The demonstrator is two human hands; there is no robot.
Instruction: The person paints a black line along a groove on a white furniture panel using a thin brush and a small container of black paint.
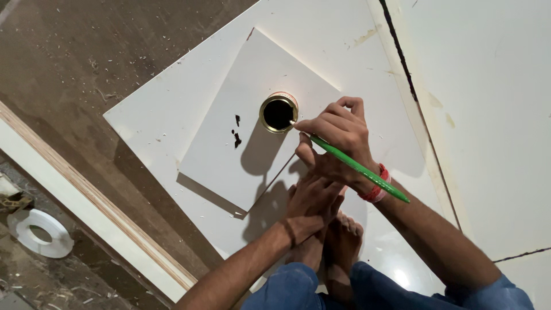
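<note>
Right hand (338, 129) pinches slim green pen (359, 168) at round brass-rimmed tin (278, 113); left hand (313, 201) flat, empty.

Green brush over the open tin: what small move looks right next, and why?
Probably lower the tip into the tin. The right hand holds the green brush with its tip at the tin's rim, not clearly inside, while the left hand rests on the white panel.

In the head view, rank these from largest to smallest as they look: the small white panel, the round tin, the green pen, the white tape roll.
1. Small white panel, by far the largest.
2. Green pen in the right hand, longest of the rest, though thin.
3. White tape roll.
4. Round tin.
Roll and tin sit at different distances, so their order is unsure.
</note>
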